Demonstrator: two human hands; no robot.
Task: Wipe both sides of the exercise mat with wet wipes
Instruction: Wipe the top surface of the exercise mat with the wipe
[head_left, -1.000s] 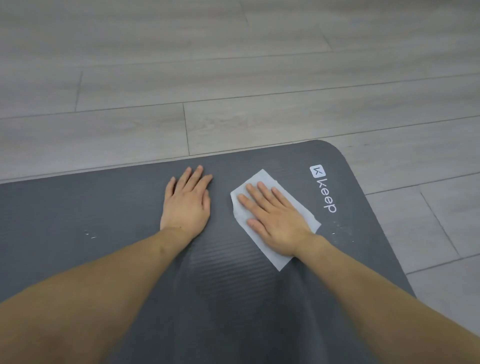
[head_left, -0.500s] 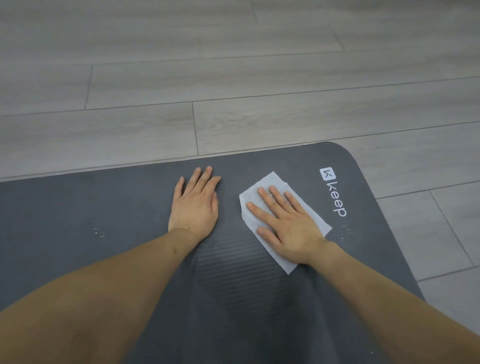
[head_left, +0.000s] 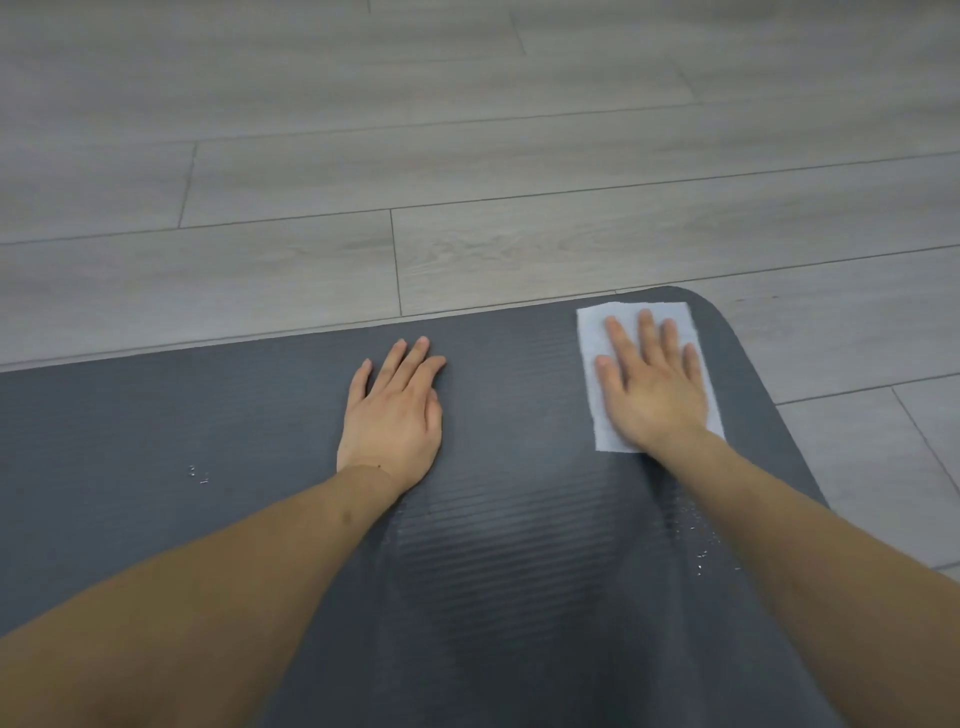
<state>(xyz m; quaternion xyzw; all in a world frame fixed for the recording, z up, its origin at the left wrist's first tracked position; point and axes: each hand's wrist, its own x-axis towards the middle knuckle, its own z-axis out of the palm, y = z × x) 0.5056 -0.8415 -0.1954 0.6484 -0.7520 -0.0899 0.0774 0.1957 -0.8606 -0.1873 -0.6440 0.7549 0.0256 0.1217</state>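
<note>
Wiping the mat's corner. The exercise mat (head_left: 493, 519) lies flat on the floor (head_left: 467, 156). Our right hand (head_left: 652, 395), fingers straight and spread, presses the wet wipe (head_left: 589, 332) onto the rounded corner at 1 o'clock; that grip lies apart, clamped on nothing. Our left hand (head_left: 395, 415) rests flat at 12 o'clock, likewise apart, anchoring the mat. To wipe well, we judge even palm pressure and overlapping strokes along the ribs to be best, carried past the edge. Droplets (head_left: 698, 556) at 3 o'clock suggest a damp pass there.
</note>
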